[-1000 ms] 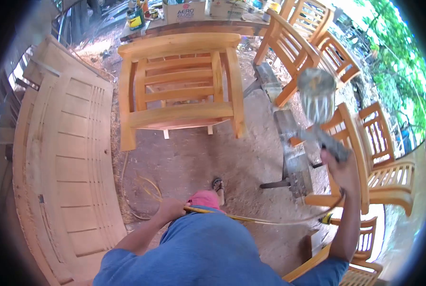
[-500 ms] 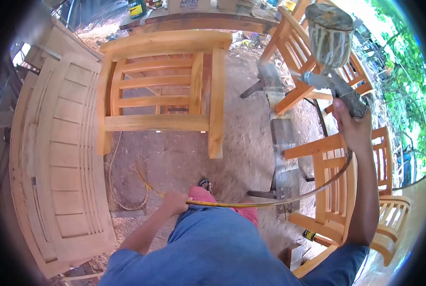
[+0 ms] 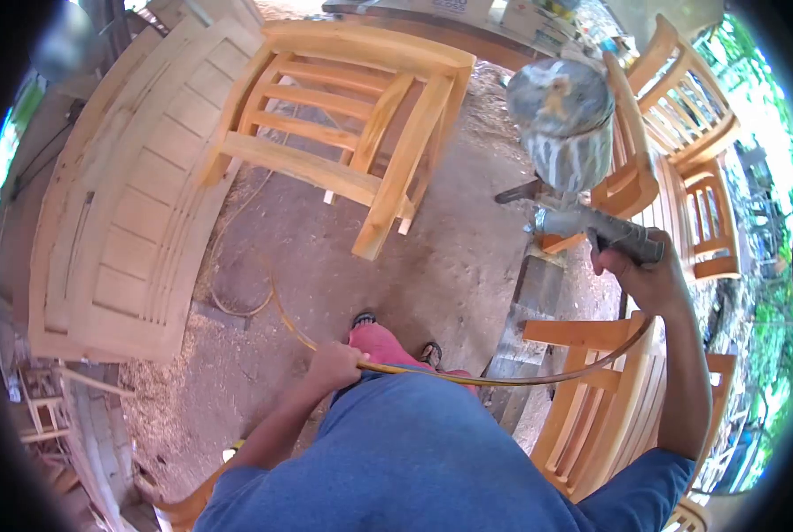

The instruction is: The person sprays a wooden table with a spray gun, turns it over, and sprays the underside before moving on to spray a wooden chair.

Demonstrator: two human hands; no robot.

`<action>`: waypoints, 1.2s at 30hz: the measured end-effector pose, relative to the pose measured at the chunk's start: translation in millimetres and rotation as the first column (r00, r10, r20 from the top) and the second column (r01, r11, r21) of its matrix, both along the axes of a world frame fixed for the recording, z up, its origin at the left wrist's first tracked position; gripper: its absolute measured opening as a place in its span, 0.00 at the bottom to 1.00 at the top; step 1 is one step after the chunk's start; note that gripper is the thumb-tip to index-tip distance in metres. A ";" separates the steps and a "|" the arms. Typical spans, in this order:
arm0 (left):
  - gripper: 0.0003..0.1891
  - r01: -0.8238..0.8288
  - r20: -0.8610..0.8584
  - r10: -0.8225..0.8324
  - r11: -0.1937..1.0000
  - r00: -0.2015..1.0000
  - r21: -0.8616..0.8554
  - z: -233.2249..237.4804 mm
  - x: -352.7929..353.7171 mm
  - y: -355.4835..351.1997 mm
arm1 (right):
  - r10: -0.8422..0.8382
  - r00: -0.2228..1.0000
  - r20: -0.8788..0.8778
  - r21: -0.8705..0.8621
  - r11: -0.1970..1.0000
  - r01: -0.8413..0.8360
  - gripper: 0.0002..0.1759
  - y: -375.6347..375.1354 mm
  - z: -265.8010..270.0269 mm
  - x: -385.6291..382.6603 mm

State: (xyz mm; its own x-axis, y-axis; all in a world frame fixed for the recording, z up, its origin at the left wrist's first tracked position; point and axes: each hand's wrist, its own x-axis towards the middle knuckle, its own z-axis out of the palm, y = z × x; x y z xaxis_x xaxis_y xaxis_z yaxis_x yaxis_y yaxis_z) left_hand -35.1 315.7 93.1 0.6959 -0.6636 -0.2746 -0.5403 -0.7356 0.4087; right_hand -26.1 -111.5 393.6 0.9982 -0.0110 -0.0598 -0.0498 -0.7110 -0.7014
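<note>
My right hand [image 3: 652, 282] is wrapped round the handle of a spray gun [image 3: 605, 229], held out at the right with its nozzle pointing left. On top of the gun sits a paint-streaked metal cup [image 3: 569, 158]. A yellowish air hose [image 3: 521, 381] runs from below the gun across my waist. My left hand [image 3: 334, 365] is closed round this hose near my left hip, and the rest trails onto the floor. Ahead of me stands a wooden armchair [image 3: 303, 161] with a slatted side, apart from both hands.
Carved wooden door panels [image 3: 161, 199] lean at the left. Slatted wooden chairs [image 3: 592, 408] stand close on my right, with more chairs [image 3: 680, 97] behind the gun. A dark plank [image 3: 538, 297] lies on the dirt floor. A table [image 3: 432, 34] with boxes is at the back.
My view has turned, so the armchair now appears tilted and higher. The spray gun sits lower and further left in view. Both hands keep their hold, and a second foot now shows.
</note>
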 end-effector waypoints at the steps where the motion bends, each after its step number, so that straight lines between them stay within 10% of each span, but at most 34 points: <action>1: 0.13 -0.010 -0.024 0.011 0.999 1.000 0.046 -0.3 -13.9 -10.2 | 0.042 0.998 0.042 -0.095 0.995 -0.038 0.21 -9.0 -6.6 -3.1; 5: 0.14 -0.113 0.016 0.112 0.989 0.994 0.092 -7.4 -48.6 -25.1 | -0.155 0.966 0.208 0.054 0.988 0.147 0.19 -11.2 -10.6 -8.6; 9: 0.15 -0.171 0.130 0.162 0.984 0.978 0.056 -6.8 -66.1 -13.2 | -0.141 0.987 -0.079 0.088 0.985 0.148 0.17 -36.9 -11.7 -16.9; 13: 0.17 -0.217 0.189 0.185 0.963 0.964 0.162 3.6 -72.0 -13.2 | 0.109 0.992 -0.066 0.216 0.972 -0.093 0.20 -46.6 -35.0 -26.6; 21: 0.15 -0.284 0.422 0.414 0.897 0.807 -0.339 41.8 -60.7 4.2 | 0.267 0.942 -0.205 0.147 0.960 -0.240 0.21 -33.2 -23.5 7.9; 27: 0.19 -0.267 0.529 0.489 0.857 0.694 -0.441 56.4 -58.4 -0.9 | -0.180 0.984 0.016 0.216 0.961 0.172 0.23 -71.1 -34.4 38.1; 31: 0.22 -0.264 0.566 0.549 0.820 0.615 -0.508 60.6 -60.4 -11.0 | -0.154 0.905 0.397 0.159 0.982 0.097 0.24 -101.7 -9.9 75.0; 36: 0.24 -0.252 0.572 0.626 0.760 0.529 -0.599 91.2 -31.0 -23.8 | -0.161 0.906 0.391 0.197 0.976 0.088 0.21 -81.5 37.1 118.9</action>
